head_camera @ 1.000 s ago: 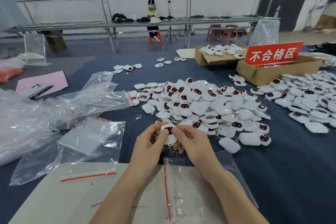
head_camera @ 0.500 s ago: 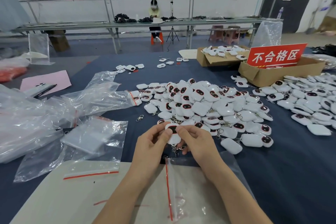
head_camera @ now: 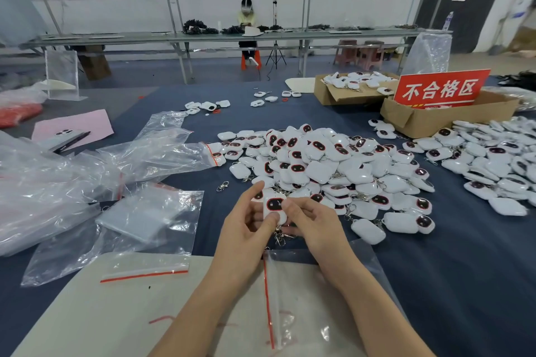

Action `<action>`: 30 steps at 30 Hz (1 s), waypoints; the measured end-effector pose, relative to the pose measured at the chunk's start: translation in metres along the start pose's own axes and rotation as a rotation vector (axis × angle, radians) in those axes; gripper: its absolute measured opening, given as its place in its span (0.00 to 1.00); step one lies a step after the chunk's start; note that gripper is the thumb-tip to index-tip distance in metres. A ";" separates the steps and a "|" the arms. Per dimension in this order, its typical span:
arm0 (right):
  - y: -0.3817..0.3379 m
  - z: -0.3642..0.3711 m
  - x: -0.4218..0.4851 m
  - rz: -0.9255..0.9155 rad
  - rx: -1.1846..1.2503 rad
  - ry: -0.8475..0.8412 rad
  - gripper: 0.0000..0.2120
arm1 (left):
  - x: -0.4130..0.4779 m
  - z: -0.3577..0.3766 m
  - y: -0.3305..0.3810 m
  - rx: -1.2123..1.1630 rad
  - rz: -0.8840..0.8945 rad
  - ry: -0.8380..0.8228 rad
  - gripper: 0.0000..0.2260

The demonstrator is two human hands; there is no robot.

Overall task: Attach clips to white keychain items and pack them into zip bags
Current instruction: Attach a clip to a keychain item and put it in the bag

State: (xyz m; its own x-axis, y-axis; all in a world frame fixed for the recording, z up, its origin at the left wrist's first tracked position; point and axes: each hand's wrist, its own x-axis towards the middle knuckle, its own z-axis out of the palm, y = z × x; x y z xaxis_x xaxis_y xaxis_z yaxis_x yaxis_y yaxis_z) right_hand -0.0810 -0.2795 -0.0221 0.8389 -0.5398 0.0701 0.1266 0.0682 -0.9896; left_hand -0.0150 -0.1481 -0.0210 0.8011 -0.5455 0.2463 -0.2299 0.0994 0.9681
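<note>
Pinching the white keychain [head_camera: 274, 206] between left hand [head_camera: 246, 229] and right hand [head_camera: 313, 223], over the table just beyond the zip bag [head_camera: 290, 298], each grip closed on it, I'd seat the dangling clip [head_camera: 280, 236] fully before bagging.

Bright, even indoor light; wide-angle bending at edges, soft background.

Blocked straight ahead by the heap of white keychain items [head_camera: 333, 165], on the left by crumpled plastic bags [head_camera: 72, 188]. Lay open on the right across bare blue cloth [head_camera: 464, 284], short of a second heap [head_camera: 493, 162]. Narrowed between heap and bags to a strip holding one loose clip [head_camera: 222, 186].
</note>
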 end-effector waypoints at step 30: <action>0.000 0.000 -0.001 -0.124 -0.075 -0.031 0.12 | 0.000 0.003 0.007 0.111 -0.005 0.011 0.16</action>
State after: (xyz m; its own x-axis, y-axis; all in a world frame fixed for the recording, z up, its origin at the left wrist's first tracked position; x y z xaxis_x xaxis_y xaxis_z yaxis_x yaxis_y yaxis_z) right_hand -0.0819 -0.2784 -0.0224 0.8355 -0.5137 0.1948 0.1912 -0.0606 -0.9797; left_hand -0.0185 -0.1499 -0.0141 0.8085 -0.5363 0.2423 -0.2851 0.0032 0.9585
